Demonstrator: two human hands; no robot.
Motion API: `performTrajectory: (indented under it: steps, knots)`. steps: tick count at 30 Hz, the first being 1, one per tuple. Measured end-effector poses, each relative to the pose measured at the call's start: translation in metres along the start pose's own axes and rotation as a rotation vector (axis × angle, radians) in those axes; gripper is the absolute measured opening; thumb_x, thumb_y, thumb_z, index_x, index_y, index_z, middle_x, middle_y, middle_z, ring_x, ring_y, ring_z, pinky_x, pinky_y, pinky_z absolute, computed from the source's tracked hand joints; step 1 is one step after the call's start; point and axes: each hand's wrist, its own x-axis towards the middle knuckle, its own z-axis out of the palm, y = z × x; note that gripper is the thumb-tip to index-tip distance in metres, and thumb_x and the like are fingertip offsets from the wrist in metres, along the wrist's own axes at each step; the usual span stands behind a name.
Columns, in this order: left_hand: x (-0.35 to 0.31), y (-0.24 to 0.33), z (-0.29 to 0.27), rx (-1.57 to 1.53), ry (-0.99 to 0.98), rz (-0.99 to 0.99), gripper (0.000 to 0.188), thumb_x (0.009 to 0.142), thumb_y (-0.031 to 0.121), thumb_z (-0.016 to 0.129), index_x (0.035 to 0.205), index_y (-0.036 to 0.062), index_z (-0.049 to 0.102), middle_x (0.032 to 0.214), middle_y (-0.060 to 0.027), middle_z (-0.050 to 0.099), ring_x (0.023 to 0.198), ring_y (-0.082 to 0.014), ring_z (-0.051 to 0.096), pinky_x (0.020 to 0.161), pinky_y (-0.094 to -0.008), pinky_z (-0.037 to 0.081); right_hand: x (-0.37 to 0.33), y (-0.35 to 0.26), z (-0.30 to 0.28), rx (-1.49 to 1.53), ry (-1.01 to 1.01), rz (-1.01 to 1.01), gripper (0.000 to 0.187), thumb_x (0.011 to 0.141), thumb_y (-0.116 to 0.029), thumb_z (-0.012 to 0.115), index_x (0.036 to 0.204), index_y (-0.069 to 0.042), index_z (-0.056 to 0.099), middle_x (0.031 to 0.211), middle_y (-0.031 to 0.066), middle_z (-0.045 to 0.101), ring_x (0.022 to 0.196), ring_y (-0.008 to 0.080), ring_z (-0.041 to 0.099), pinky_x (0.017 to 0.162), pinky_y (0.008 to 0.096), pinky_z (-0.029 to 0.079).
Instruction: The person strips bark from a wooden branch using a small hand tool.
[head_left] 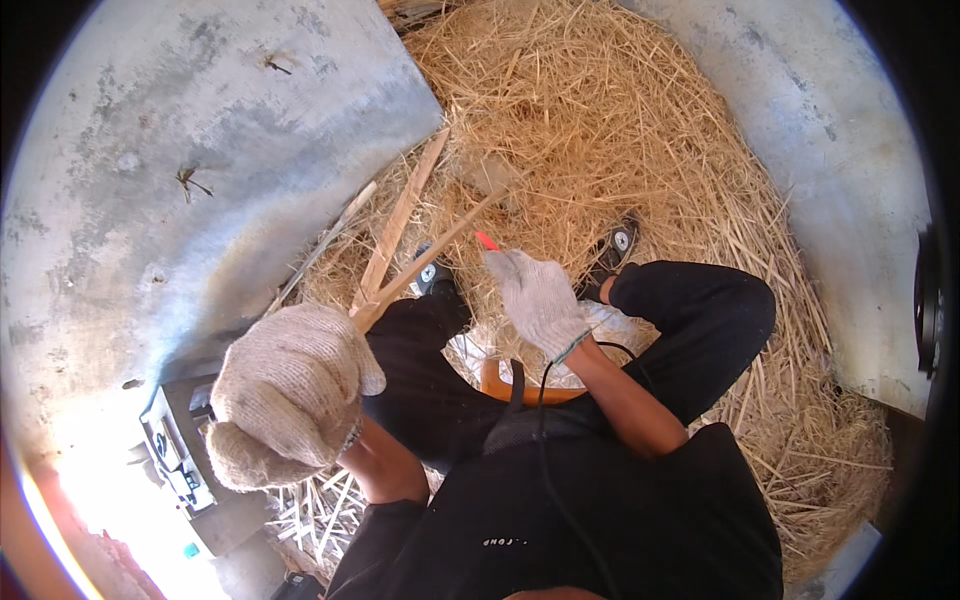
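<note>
My left hand (290, 395), in a knitted off-white work glove, is raised close to the camera at the lower left. Its fingers are curled around a long, thin bamboo-like strip (435, 255), which slants up and to the right. In front of my body, my right hand (538, 300), gloved alike, is closed on a slim object with a red end (487, 241). The rest of that object is hidden in the glove, so its kind is unclear. The strip's far end passes just above the red end, seemingly apart from it.
Straw-like shavings (600, 110) cover the floor around my feet. A flat wooden slat (408, 205) leans at the left beside a grey wall (200, 150). Another pale wall (810, 130) rises at right. Between my legs is an orange-yellow seat edge (495, 380); a black cord (545, 440) runs down my front.
</note>
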Motion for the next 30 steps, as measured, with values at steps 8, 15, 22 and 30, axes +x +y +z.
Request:
performTrajectory:
  steps: [8, 15, 22, 30]
  knots:
    - [0.000, -0.002, 0.010, -0.046, 0.138, 0.002, 0.062, 0.103, 0.047, 0.043, 0.055, 0.0128, 0.058, 0.046, -0.0014, 0.049, 0.035, -0.0190, 0.050, 0.039, -0.0352, 0.050, 0.003, 0.008, 0.002, -0.046, 0.010, -0.093, 0.047, 0.106, -0.044, 0.051, 0.108, -0.001, 0.069, 0.079, 0.0283, 0.066, 0.074, 0.0461, 0.067, 0.059, 0.0455, 0.050]
    - [-0.003, -0.002, 0.002, -0.035, 0.126, -0.005, 0.064, 0.104, 0.047, 0.040, 0.053, 0.0134, 0.057, 0.045, -0.0014, 0.050, 0.034, -0.0179, 0.049, 0.037, -0.0345, 0.049, -0.022, -0.035, -0.002, 0.203, -0.165, -0.097, 0.062, 0.105, -0.056, 0.040, 0.099, -0.003, 0.071, 0.080, 0.0302, 0.066, 0.079, 0.0508, 0.066, 0.068, 0.0564, 0.051]
    - [0.000, 0.000, 0.005, -0.019, 0.035, 0.008, 0.064, 0.106, 0.044, 0.038, 0.054, 0.0131, 0.057, 0.044, -0.0005, 0.049, 0.033, -0.0160, 0.048, 0.036, -0.0338, 0.050, 0.029, 0.079, 0.018, -0.102, 0.031, 0.034, 0.063, 0.107, -0.052, 0.040, 0.099, 0.004, 0.068, 0.082, 0.0292, 0.067, 0.077, 0.0476, 0.066, 0.064, 0.0477, 0.051]
    - [0.000, -0.005, 0.008, -0.044, 0.072, 0.045, 0.060, 0.103, 0.041, 0.040, 0.054, 0.0120, 0.058, 0.044, -0.0007, 0.049, 0.034, -0.0167, 0.048, 0.039, -0.0330, 0.051, -0.004, 0.006, 0.024, 0.174, -0.076, 0.036, 0.062, 0.106, -0.052, 0.044, 0.093, 0.005, 0.066, 0.078, 0.0307, 0.063, 0.074, 0.0475, 0.064, 0.066, 0.0482, 0.049]
